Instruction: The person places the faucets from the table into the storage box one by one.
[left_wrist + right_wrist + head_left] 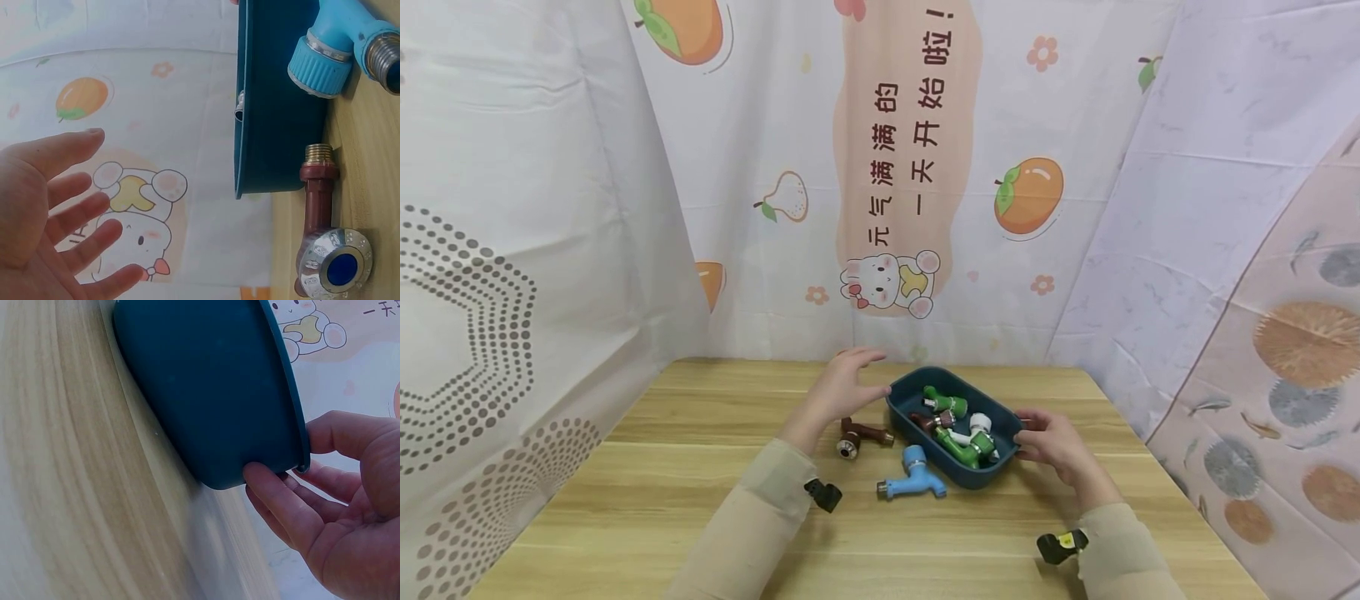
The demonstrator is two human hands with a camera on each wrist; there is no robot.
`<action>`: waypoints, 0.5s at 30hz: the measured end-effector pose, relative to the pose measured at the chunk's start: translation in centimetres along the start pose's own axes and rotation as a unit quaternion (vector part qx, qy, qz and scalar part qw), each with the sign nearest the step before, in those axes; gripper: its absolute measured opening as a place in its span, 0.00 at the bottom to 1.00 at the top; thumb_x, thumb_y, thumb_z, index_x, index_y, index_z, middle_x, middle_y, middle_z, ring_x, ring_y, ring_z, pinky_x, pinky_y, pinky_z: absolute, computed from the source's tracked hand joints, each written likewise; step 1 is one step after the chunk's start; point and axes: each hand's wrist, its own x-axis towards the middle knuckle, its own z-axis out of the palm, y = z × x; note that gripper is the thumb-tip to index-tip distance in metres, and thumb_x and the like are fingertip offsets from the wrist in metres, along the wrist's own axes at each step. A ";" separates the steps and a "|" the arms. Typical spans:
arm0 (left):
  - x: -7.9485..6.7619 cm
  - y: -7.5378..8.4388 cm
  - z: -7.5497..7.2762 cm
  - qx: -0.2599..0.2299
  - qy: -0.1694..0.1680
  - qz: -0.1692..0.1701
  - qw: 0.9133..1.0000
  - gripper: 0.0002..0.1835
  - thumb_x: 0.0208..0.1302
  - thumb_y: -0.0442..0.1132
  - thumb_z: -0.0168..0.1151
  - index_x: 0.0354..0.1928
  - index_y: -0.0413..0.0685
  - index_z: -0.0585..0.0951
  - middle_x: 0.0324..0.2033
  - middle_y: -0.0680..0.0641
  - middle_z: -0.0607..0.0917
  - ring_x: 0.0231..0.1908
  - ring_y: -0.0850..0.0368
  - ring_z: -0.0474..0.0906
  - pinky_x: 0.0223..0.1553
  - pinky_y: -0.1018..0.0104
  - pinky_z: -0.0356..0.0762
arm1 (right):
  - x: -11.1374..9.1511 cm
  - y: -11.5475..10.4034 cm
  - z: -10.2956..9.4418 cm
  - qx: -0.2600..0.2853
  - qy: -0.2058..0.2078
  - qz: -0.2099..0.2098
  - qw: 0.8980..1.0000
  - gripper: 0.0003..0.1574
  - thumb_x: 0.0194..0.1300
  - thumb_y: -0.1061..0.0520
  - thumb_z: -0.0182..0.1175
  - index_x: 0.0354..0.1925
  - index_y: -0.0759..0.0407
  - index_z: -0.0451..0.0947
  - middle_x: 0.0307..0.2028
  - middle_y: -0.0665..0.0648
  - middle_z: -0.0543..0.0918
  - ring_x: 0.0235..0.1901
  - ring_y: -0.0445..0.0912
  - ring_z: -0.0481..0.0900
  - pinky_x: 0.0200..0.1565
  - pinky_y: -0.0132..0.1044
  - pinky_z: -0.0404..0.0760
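My right hand (1056, 446) takes the dark teal tray (901, 408) at its right end: in the right wrist view my thumb lies over the rim and my fingers (275, 494) press the outer wall just beneath it, so this grip is closed on the tray. My left hand (842, 387) is at the tray's left end with its fingers spread and straight. The left wrist view shows the palm (25, 219) apart from the tray wall (275, 125), holding nothing, so this grip is open.

The tray rests on the wooden desk (662, 467), toward its far side. Inside the tray lie several plastic taps: a green tap (943, 402) at the far side, a second green tap (962, 448) at the near side, a white tap (980, 427) beside it, and a brown piece (925, 421) between them.

Two taps lie on the desk outside the tray. A brown tap (861, 435) sits just left of the tray's near-left corner, below my left hand. A light blue tap (913, 477) lies just in front of the tray's near wall; whether it touches the wall cannot be told.
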 end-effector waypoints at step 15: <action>-0.7 -1.2 0.3 -0.020 -0.001 -0.039 0.999 0.32 0.60 0.50 0.75 0.67 0.52 0.79 0.67 0.45 0.76 0.59 0.45 0.77 0.59 0.46 0.75 | -0.1 -0.2 -0.2 0.001 -0.012 -0.009 1.000 0.35 0.64 0.73 0.57 0.67 0.81 0.62 0.58 0.80 0.71 0.51 0.60 0.80 0.47 0.50 0.85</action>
